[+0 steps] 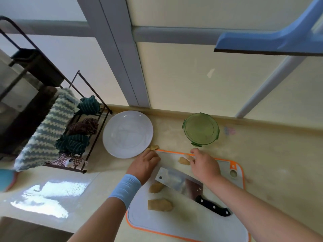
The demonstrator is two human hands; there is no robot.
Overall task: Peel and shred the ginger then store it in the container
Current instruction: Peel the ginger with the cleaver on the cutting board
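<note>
A white cutting board with an orange rim [192, 222] lies on the counter. On it lie a cleaver with a black handle [180, 182] and loose ginger pieces [160, 204] [156, 187]. My left hand [145, 165] holds a ginger piece [154, 147] at the board's far left corner, next to a white plate [127, 133]. My right hand [204, 165] pinches another ginger piece [184, 160] at the board's far edge. A green lidded container [201, 129] stands behind the board.
A dark wire rack [83, 133] with striped cloths stands at the left. The wall and a window frame rise behind the counter. A blue tool head [269, 42] hangs at the upper right. The counter drops off at the lower left.
</note>
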